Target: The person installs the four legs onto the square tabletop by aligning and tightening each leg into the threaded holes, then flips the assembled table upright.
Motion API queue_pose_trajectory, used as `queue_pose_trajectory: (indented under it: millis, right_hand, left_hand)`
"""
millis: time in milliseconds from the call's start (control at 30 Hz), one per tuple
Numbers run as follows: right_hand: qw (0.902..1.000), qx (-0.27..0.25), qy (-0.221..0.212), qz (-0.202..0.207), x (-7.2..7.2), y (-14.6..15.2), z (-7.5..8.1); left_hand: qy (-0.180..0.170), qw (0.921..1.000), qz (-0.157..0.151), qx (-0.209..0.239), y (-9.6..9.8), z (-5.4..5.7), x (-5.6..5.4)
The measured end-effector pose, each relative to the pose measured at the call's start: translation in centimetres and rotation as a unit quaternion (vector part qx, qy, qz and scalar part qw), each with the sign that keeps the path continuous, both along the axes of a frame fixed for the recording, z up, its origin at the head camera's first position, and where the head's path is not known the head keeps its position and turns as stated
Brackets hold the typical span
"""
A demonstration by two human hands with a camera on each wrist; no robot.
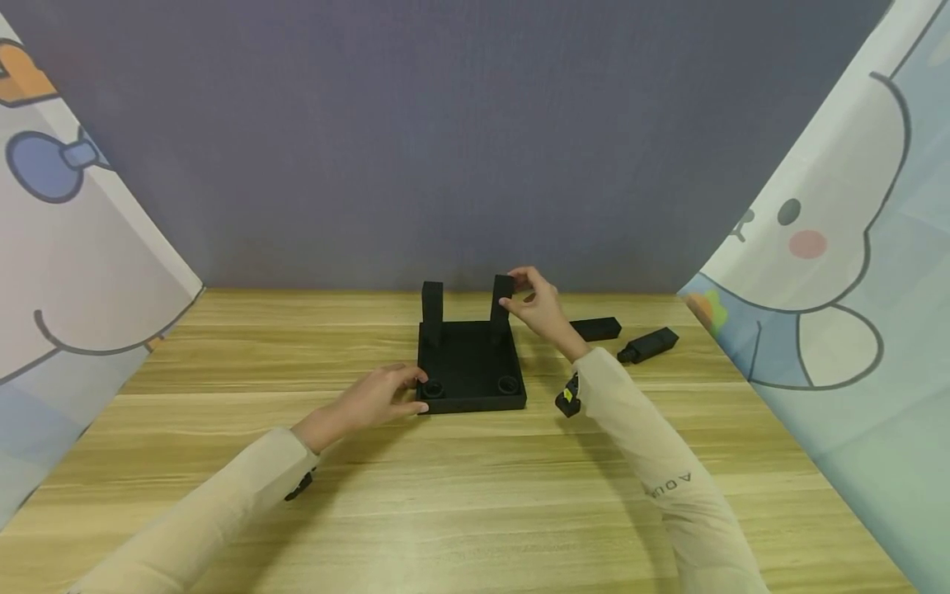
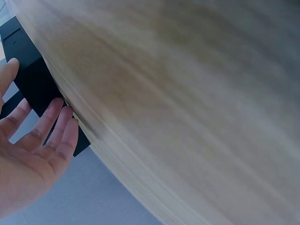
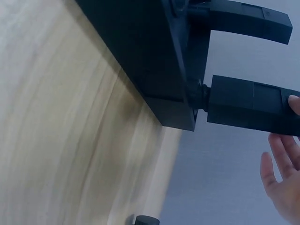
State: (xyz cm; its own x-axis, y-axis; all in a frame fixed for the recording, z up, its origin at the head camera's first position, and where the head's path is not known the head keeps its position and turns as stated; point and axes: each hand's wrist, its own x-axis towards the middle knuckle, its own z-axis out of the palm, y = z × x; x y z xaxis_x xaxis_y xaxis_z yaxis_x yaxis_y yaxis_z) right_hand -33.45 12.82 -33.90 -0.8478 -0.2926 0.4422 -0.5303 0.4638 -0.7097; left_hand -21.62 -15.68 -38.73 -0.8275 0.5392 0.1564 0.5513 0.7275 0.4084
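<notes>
A square black base (image 1: 469,363) with a raised rim lies on the table. Two block-like black legs rise from its far corners, the left leg (image 1: 433,312) and the right leg (image 1: 501,307). Round sockets (image 1: 508,385) show at the near corners. My left hand (image 1: 378,398) holds the base's near left corner, thumb in front and fingers along the side (image 2: 35,75). With thumb and fingers my right hand (image 1: 540,309) pinches the right leg near its top. Between this leg (image 3: 248,103) and the base, part of a narrower neck shows.
Two loose black legs lie to the right, one partly behind the right wrist (image 1: 596,329) and one with a narrow end showing (image 1: 649,345). A grey panel (image 1: 475,148) stands behind the wooden table (image 1: 475,495). Cartoon-printed sheets hang at both sides.
</notes>
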Motion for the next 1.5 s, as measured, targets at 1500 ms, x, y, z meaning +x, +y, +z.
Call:
queue_pose_trajectory:
  millis: [1500]
  right_hand:
    - [0.9971,0.060,-0.025,0.041,-0.4,0.4,0.9]
  left_hand:
    - [-0.003,1.0000,0.002,0.000,0.0,-0.1,-0.1]
